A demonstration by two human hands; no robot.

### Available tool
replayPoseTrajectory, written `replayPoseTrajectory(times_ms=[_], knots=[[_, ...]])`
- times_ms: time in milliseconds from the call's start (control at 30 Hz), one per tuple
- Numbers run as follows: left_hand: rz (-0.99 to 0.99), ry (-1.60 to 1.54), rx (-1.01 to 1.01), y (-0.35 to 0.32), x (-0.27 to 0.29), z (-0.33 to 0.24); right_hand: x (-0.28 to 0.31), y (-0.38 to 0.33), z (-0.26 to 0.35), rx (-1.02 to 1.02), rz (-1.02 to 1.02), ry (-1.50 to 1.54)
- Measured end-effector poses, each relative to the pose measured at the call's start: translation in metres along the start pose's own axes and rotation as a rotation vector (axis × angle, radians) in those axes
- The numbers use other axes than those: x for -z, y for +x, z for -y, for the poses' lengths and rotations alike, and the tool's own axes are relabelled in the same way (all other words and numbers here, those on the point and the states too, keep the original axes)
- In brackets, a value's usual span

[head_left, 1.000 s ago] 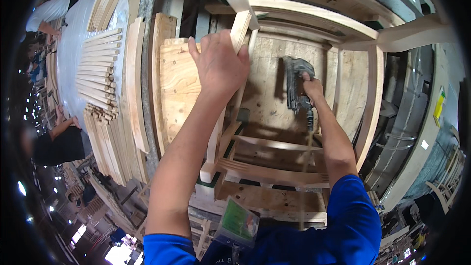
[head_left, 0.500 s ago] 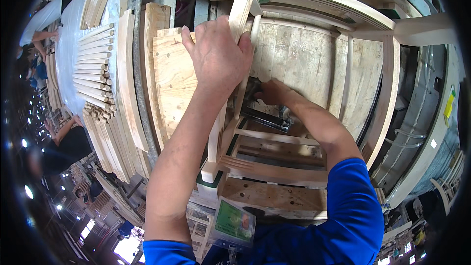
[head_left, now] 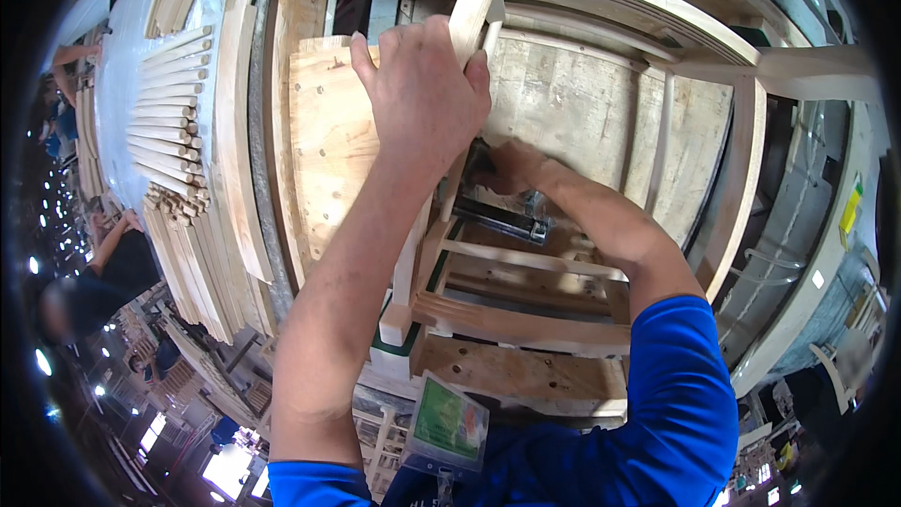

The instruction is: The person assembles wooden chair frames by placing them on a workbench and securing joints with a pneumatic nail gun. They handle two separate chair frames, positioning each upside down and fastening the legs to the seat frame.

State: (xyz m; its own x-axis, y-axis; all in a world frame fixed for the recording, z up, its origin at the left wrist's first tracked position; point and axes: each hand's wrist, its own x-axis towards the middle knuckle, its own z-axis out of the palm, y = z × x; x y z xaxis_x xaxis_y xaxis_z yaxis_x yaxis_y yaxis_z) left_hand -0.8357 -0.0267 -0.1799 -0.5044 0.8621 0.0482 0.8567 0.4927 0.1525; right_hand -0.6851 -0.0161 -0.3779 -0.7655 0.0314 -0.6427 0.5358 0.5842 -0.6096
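Note:
My left hand (head_left: pixel 424 94) is wrapped over the top of an upright pale wooden rail, part of a wooden chair-like frame (head_left: pixel 472 17). Its thumb lies on the rail's right side. Inside the frame, my right hand (head_left: pixel 511 167) grips a black nail gun (head_left: pixel 502 218), its long magazine pointing to the lower right. The gun's nose is close to the inner side of the rail; whether it touches is hidden behind my left hand and the wood. Thin wooden crossbars (head_left: pixel 526 261) span the frame below the gun.
A plywood block (head_left: pixel 328 150) stands left of the rail. Further left, several round dowels (head_left: pixel 169 127) and flat strips (head_left: pixel 192 272) are stacked. People work at the far left. A metal channel (head_left: pixel 784 197) with a clear hose runs along the right.
My right hand and the nail gun have shifted slightly left. My left hand keeps its hold on the rail. The whole view has moved a little.

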Motion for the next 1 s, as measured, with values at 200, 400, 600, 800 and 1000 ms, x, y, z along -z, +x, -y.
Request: replayPoseTrajectory(times_ms=[200, 400, 600, 800, 1000], knots=[[-0.098, -0.007, -0.015, -0.005, -0.006, 0.007, 0.05, -0.032, -0.016, 0.095, 0.171, -0.523], [-0.176, -0.043, -0.076, -0.006, -0.013, 0.007, 0.031, -0.074, -0.046, 0.033, 0.539, -0.942], [-0.225, -0.077, -0.074, -0.01, -0.013, 0.01, 0.006, -0.088, -0.064, -0.004, 0.675, -0.965], [-0.215, -0.092, -0.071, -0.008, -0.009, 0.006, -0.027, -0.064, -0.076, -0.098, 0.826, -1.1], [-0.245, -0.234, -0.061, -0.004, 0.003, 0.007, -0.031, -0.021, -0.061, -0.033, 0.813, -1.272]])
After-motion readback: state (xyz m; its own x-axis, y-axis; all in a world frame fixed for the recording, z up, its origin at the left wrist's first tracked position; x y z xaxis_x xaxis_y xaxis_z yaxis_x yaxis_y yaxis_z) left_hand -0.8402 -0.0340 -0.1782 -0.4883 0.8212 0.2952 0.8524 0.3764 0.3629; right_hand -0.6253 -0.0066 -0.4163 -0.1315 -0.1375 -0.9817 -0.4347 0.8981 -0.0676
